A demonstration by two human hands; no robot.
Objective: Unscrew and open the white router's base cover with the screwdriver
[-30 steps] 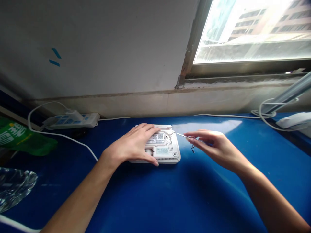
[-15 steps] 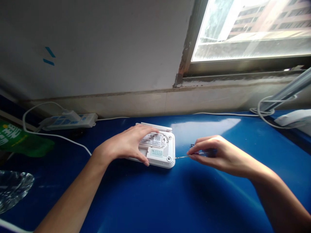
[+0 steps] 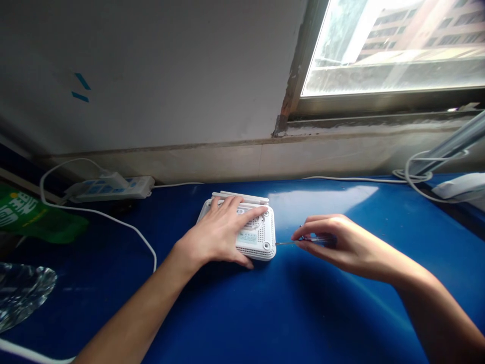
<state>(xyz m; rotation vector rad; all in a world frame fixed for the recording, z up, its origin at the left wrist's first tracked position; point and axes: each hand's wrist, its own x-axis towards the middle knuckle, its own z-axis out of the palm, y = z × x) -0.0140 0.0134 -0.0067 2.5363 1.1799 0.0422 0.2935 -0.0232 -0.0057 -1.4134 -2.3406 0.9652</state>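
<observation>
A white router [image 3: 261, 237] lies upside down on the blue table [image 3: 265, 313], its folded antennas along the far edge. My left hand [image 3: 220, 235] rests flat on top of it, fingers spread, thumb against the near edge. My right hand [image 3: 335, 242] pinches a thin screwdriver [image 3: 299, 242] that lies almost level, its metal tip touching the router's near right corner. Small dark screws behind my right fingers are mostly hidden.
A white power strip [image 3: 109, 188] with a plugged-in adapter lies at the back left; its white cable [image 3: 125, 227] loops across the table. A green bottle [image 3: 34, 220] and clear plastic [image 3: 22, 293] sit at the left. White cables [image 3: 413, 177] coil at the back right.
My right hand dropped the screwdriver tip from the router's far right to its near right corner. The left hand shifted further onto the router, which turned slightly.
</observation>
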